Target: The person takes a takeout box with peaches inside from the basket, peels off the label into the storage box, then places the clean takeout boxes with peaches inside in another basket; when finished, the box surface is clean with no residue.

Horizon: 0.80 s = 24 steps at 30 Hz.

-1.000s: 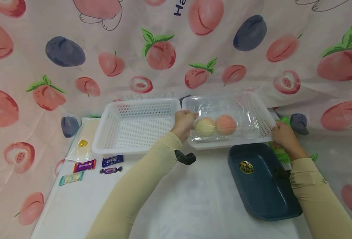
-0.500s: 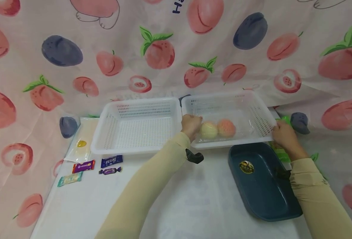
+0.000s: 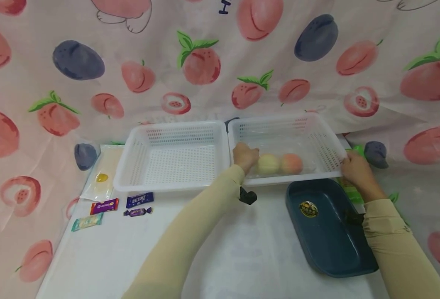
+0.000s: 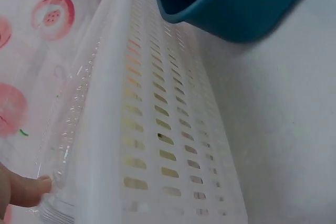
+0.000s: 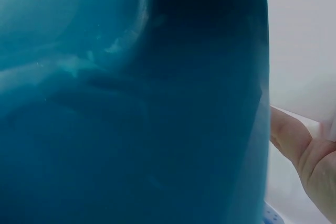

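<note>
My left hand (image 3: pixel 245 157) reaches over the front left of the right-hand white basket (image 3: pixel 279 180) and pinches the end of a clear plastic box (image 4: pixel 73 135). In the box lie two round peach-like fruits, one pale yellow (image 3: pixel 267 165) and one orange-pink (image 3: pixel 292 163). The box sits low inside the basket walls. In the left wrist view the thumb (image 4: pixel 32 190) rests at the ridged plastic end; the other fingers are hidden. My right hand (image 3: pixel 359 174) grips the right rim of the same basket. A dark blue tray (image 5: pixel 157 129) fills most of the right wrist view.
A second white basket (image 3: pixel 175 187) stands to the left, side against side. Several wrapped sweets, among them a purple-red bar (image 3: pixel 104 206), lie before it, with a clear packet (image 3: pixel 109 170) at its left. A green package (image 3: pixel 350 192) shows behind the blue tray.
My left hand has moved right and lowered the clear box with the fruits from above the rim down into the right basket. My right hand stays at the rim.
</note>
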Available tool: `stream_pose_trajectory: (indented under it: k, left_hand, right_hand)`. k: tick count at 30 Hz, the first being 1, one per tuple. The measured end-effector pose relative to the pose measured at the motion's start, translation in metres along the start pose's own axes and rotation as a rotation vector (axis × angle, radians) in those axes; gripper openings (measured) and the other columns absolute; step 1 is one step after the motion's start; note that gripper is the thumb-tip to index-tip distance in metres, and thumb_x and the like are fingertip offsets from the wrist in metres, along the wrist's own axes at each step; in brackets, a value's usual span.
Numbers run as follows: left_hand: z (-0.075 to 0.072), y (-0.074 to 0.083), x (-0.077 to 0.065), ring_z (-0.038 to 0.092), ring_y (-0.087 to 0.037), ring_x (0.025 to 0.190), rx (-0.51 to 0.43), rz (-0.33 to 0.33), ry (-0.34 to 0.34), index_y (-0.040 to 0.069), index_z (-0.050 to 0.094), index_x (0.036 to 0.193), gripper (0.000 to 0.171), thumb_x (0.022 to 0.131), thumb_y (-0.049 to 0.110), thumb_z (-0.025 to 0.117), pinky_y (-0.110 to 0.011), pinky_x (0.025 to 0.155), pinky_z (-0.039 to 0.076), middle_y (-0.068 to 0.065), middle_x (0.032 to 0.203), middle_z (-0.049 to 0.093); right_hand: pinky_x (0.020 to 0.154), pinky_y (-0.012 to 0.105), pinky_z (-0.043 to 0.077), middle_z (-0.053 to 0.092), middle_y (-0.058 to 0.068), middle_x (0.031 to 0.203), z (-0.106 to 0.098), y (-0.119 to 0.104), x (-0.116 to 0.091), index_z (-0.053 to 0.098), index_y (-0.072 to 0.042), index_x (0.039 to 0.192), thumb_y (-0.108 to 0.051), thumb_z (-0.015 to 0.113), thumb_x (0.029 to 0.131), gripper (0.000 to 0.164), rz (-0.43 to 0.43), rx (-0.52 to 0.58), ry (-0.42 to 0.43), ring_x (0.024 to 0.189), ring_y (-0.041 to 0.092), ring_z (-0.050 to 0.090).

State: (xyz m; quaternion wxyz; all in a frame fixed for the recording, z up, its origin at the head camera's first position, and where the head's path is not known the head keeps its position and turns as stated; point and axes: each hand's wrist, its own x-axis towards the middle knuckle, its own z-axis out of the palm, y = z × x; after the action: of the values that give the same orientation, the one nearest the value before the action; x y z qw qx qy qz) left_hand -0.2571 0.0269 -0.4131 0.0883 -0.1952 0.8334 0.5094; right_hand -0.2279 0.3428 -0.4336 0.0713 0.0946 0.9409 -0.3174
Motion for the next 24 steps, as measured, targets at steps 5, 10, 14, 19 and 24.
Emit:
stream_pose_trajectory:
  k: [5,10,14,19,24]
  left_hand:
    - [0.0031,0.0001,0.0015,0.067,-0.030,0.115,0.081,0.037,-0.031,-0.006,0.061,0.133,0.036,0.103,0.014,0.063,-0.041,0.099,0.058,-0.020,0.128,0.068]
    - [0.0029,0.0016,0.0000,0.063,-0.024,0.090,0.169,0.043,-0.073,-0.003,0.066,0.119,0.023,0.098,0.005,0.062,-0.032,0.080,0.057,-0.013,0.108,0.071]
    - [0.0010,0.0013,-0.0022,0.057,-0.020,0.079,0.177,0.052,-0.085,-0.001,0.068,0.111,0.016,0.098,0.004,0.062,-0.028,0.067,0.048,-0.009,0.094,0.066]
    - [-0.0006,-0.0016,-0.0019,0.055,-0.018,0.073,0.177,0.061,-0.087,-0.001,0.068,0.107,0.012,0.098,0.004,0.063,-0.025,0.061,0.046,-0.007,0.086,0.062]
    - [-0.0011,-0.0049,0.0003,0.052,-0.015,0.060,0.212,0.132,-0.070,0.003,0.065,0.084,0.013,0.097,0.003,0.065,-0.023,0.052,0.044,-0.004,0.072,0.057]
  right_hand:
    - [0.061,0.034,0.045,0.052,0.036,0.118,-0.0012,0.0026,-0.0002,0.042,0.014,0.138,-0.016,0.022,0.110,0.046,-0.010,-0.014,0.010,0.092,0.041,0.055]
    - [0.063,0.035,0.044,0.052,0.037,0.118,-0.0013,0.0032,0.0004,0.043,0.015,0.136,-0.016,0.022,0.110,0.045,-0.019,-0.025,0.017,0.094,0.043,0.055]
    - [0.064,0.036,0.044,0.052,0.036,0.117,-0.0006,0.0036,0.0013,0.043,0.015,0.135,-0.016,0.022,0.110,0.045,-0.010,-0.028,0.021,0.095,0.043,0.055]
    - [0.062,0.035,0.045,0.052,0.035,0.114,0.0010,0.0054,0.0026,0.043,0.014,0.134,-0.016,0.023,0.110,0.043,-0.014,-0.034,0.014,0.092,0.042,0.056]
    - [0.061,0.035,0.045,0.052,0.035,0.114,0.0025,0.0038,0.0033,0.042,0.013,0.134,-0.017,0.021,0.110,0.043,-0.005,-0.036,0.007,0.089,0.040,0.056]
